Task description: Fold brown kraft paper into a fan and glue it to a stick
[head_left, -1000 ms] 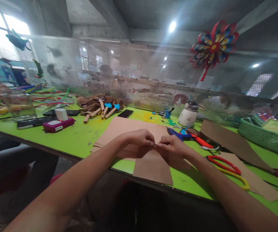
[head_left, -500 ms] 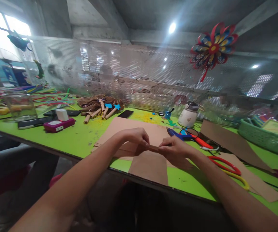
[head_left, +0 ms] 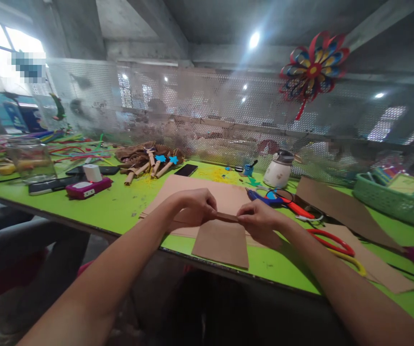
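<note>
A lime-green table (head_left: 120,206) is running across the view, and a perforated screen (head_left: 200,91) is standing behind it; a petalled ornament (head_left: 313,69) is hanging up right. Landmark: the paper stack (head_left: 210,183). At its near side, my brown sheet (head_left: 220,244) is lying partly over the green surface, close to the table's front edge. I'm pinching its narrow rolled edge (head_left: 227,217) at both ends: my left hand (head_left: 204,204) is gripping the left end, my right hand (head_left: 257,216) the right, fingertips closed (some finger detail is hiding from me). Right of the stack, a blue glue gun (head_left: 264,198) is lying just beside it, with red and yellow handles (head_left: 331,241) resting nearer my forearm. Behind the stack, a phone (head_left: 186,170) is lying flat and a white bottle (head_left: 278,171) is standing farther right. Left of it, paper rolls (head_left: 151,168) are lying in a heap, and a purple power strip (head_left: 88,187) is sitting farther out.
</note>
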Demonstrator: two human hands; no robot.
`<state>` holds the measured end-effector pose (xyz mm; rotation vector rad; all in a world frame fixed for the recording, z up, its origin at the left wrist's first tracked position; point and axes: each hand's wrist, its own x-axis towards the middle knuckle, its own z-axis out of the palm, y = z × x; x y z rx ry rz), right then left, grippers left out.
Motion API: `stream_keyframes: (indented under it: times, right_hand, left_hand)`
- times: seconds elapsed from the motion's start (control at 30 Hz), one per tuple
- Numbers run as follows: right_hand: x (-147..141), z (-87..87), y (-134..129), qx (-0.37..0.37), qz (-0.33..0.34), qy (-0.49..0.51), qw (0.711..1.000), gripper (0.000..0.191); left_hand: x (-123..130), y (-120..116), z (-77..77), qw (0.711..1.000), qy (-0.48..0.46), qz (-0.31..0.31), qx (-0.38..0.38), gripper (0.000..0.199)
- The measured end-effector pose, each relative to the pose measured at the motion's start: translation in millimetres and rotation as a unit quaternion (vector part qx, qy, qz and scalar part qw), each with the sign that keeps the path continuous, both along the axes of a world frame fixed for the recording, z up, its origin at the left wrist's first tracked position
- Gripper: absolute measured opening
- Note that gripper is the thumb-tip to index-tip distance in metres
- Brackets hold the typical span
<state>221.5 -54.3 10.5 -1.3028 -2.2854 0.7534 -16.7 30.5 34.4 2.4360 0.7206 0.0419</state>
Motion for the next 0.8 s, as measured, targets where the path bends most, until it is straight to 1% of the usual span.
stream_keyframes:
  times: [0.1, 0.2, 0.27, 0.4, 0.5, 0.57, 0.67, 0.8]
  right_hand:
    - [4.0, 0.1, 2.4, -0.014, 0.000, 0.003, 1.000, 0.025]
    - [5.3, -0.4, 3.7, -0.021, 0.005, -0.005, 1.000, 0.027]
    - [4.2, -0.7, 3.2, -0.012, 0.013, -0.016, 1.000, 0.028]
    - [-1.3, 0.4, -1.1, 0.033, 0.024, -0.031, 0.999, 0.028]
    - [-3.9, -0.1, -2.1, 0.043, 0.006, -0.029, 0.999, 0.027]
    - [-3.4, -1.1, -0.8, 0.027, -0.012, -0.019, 0.999, 0.025]
    - [0.1, -1.7, 1.0, -0.015, -0.015, 0.020, 1.000, 0.025]
    - [5.5, -0.4, -0.2, -0.105, -0.026, 0.113, 0.988, 0.028]
  left_hand:
    - [-2.5, 1.2, 2.3, 1.000, 0.014, 0.001, -0.007, 0.026]
    - [-2.7, 2.2, 1.4, 1.000, 0.017, -0.002, -0.010, 0.024]
    - [-2.3, 2.2, 0.3, 1.000, 0.019, 0.005, -0.005, 0.023]
    - [-2.2, 0.9, -0.4, 1.000, 0.018, 0.017, 0.004, 0.020]
    - [-2.5, 0.0, 0.4, 1.000, 0.013, 0.011, 0.002, 0.020]
    - [-2.5, -0.8, 1.6, 1.000, 0.011, 0.011, 0.002, 0.021]
    - [-2.2, -2.5, 4.2, 1.000, 0.009, 0.019, 0.011, 0.023]
    - [-2.2, -3.9, 8.2, 0.999, -0.015, 0.032, 0.027, 0.021]
